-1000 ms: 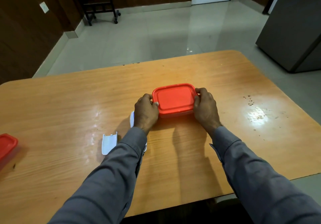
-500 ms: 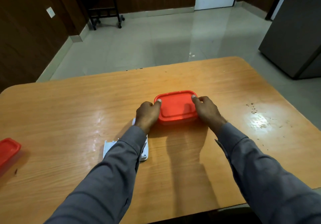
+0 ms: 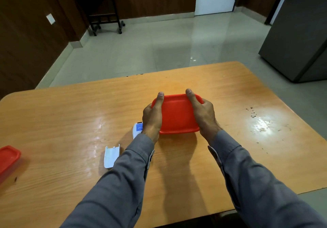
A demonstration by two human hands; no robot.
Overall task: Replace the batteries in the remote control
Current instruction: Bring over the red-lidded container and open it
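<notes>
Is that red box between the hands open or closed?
Closed. The red lid covers the whole top of the box, and both hands, left hand and right hand, grip its sides.

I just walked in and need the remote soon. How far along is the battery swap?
Done: the white plastic battery cover lies off on the wooden table, beside the white remote. In hand: both hands, left and right, grip the red-lidded container. Left: fitting batteries, none visible, and refitting the cover.
</notes>
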